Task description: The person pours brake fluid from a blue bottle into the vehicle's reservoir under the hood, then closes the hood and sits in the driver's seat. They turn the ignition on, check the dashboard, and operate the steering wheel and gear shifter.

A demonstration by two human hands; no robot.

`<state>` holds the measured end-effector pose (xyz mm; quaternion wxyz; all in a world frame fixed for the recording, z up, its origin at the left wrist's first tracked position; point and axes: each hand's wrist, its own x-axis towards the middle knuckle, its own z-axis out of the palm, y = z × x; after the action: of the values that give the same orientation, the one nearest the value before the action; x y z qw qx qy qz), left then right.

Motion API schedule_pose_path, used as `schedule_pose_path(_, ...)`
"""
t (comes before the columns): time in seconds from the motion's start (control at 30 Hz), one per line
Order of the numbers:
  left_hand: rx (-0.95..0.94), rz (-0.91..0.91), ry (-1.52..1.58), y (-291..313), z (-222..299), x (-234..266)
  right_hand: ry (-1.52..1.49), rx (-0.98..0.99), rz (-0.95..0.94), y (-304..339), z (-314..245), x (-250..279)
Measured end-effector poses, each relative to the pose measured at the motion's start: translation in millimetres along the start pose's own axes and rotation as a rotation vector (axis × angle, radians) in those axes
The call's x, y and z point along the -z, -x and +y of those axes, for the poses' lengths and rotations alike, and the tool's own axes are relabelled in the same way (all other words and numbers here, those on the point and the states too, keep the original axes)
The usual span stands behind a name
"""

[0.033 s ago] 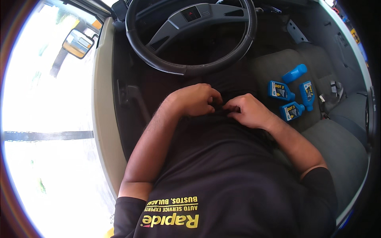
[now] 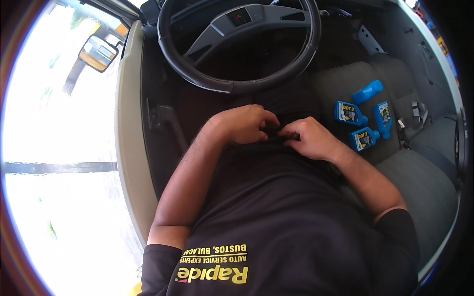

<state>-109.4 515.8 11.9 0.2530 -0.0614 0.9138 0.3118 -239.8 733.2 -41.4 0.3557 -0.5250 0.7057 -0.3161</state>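
Both bare hands meet over my lap, at the lower front of my black shirt (image 2: pixel 276 197). My left hand (image 2: pixel 247 124) is bent at the wrist, with its fingers curled inward toward the right one. Facing it closely, my right hand (image 2: pixel 313 138) has thumb and forefinger drawn together in a pinch. The fingertips lie against dark cloth, and whatever small thing or fold they hold cannot be made out. Beyond the hands is the black steering wheel (image 2: pixel 232 88), which neither hand touches.
Several blue plastic bottles (image 2: pixel 364 139) lie on the grey seat (image 2: pixel 419 180) to my right, near a seat-belt buckle (image 2: pixel 402 144). A pale door edge (image 2: pixel 127 123) runs along my left, with a side mirror (image 2: pixel 98 53) outside it. A perforated metal bracket (image 2: pixel 371 40) stands at the far right.
Almost nothing differs. The surroundings sit very slightly further right in the picture, and my left forefinger has edged a little toward my right hand.
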Motion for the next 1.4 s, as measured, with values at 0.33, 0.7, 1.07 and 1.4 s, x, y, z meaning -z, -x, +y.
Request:
schedule_pose_path(0.33, 0.168, -0.188, -0.048, 15, -10, 32, 0.113, 0.207, -0.03, -30, -21, -19)
schedule_pose_path(0.7, 0.183, -0.21, 0.018, 17, -28, 32, -0.021, 0.145, -0.134, -42, -25, -17)
schedule_pose_path(1.07, 0.036, -0.079, 0.136, 15, -27, 33, 0.093, 0.077, -0.219, -5, 5, 23)
schedule_pose_path(1.4, -0.29, -0.038, -0.053, 3, 6, 0, -0.444, 0.156, -0.374, -5, 15, 22)
